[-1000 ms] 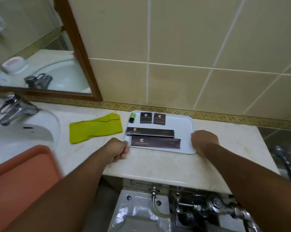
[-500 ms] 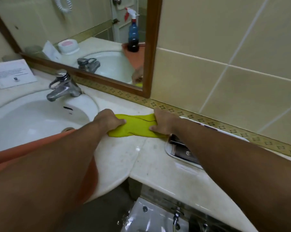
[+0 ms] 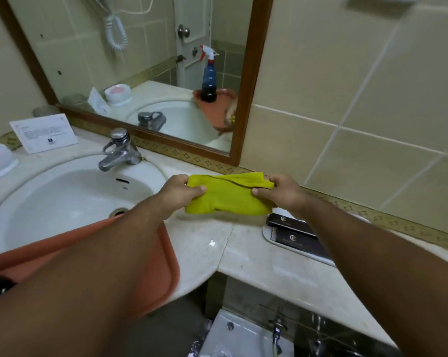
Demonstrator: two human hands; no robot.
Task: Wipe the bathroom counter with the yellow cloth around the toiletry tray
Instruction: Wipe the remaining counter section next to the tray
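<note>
Two hands grip yellow cloth (image 3: 228, 195) ends | long axis left-right

Yellow cloth (image 3: 228, 197), white tray (image 3: 268, 231) with dark boxes (image 3: 295, 238), orange basin (image 3: 161, 266), beige diamond-patterned tile border (image 3: 372, 217).

The yellow cloth (image 3: 228, 195) is a bright yellow-green rag, folded over and a bit bunched up, stretched out sideways with a dark seam showing along its far edge. It's held up off the counter (image 3: 256, 264), which is pale marble-looking stone with a curved bulge around the basin on the left. The toiletry tray (image 3: 268, 231) is white with rounded corners, flat on the counter just right of the cloth, with dark slim boxes lying in it.
</note>
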